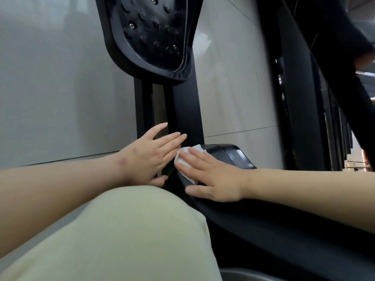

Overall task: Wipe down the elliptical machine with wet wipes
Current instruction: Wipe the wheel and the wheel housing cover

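Wiping the elliptical machine (294, 118), low in the middle of the frame.
The right hand (215, 179) lies flat, fingers spread, pressing the wet wipe (183, 158) onto the black frame. The left hand (154, 155), fingers straight, rests on the rail (187, 110) just beside the wipe. The rail's long axis runs up the frame toward the pedal (154, 31), so the next stroke likely goes upward.

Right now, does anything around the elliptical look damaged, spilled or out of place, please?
Nothing looks damaged or spilled. The right hand presses the wipe flat on the black frame; the studded pedal looks intact. Only a pale patch on the floor beside it: glare or scrap, unclear.
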